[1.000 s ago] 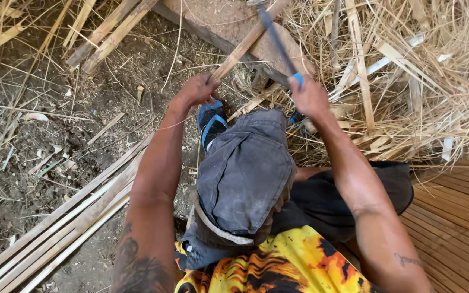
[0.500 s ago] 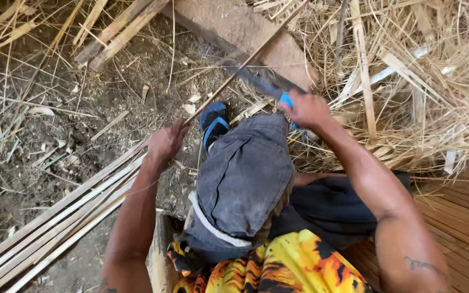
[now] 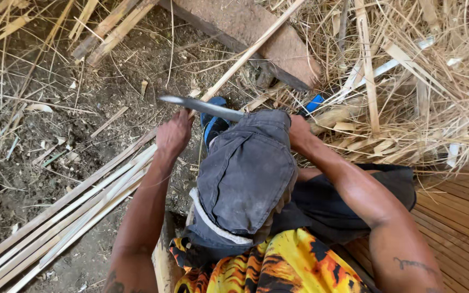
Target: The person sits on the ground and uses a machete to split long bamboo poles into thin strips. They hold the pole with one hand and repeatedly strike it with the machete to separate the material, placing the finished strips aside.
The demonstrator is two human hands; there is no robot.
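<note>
My left hand (image 3: 173, 133) is closed around a long thin bamboo strip (image 3: 251, 49) that slants from my knee up to the top of the view. My right hand (image 3: 299, 133) grips a knife by its blue handle (image 3: 314, 103). The grey blade (image 3: 202, 107) lies nearly level and points left, crossing the strip just above my left hand. My raised knee, covered in dark grey cloth (image 3: 245, 173), sits between my two arms and hides part of the right hand.
A thick wooden block (image 3: 245, 27) lies beyond the knee. Dry straw and split offcuts (image 3: 408, 81) pile up on the right. A bundle of long pale strips (image 3: 55, 228) lies on the dirt at lower left. A slatted wooden floor (image 3: 462, 217) is at lower right, and a blue sandal (image 3: 213, 127) is by the knee.
The knife has swung down from pointing up and away to lying across, tip to the left. My left hand slid down the strip toward me, and my right hand dropped closer to the knee.
</note>
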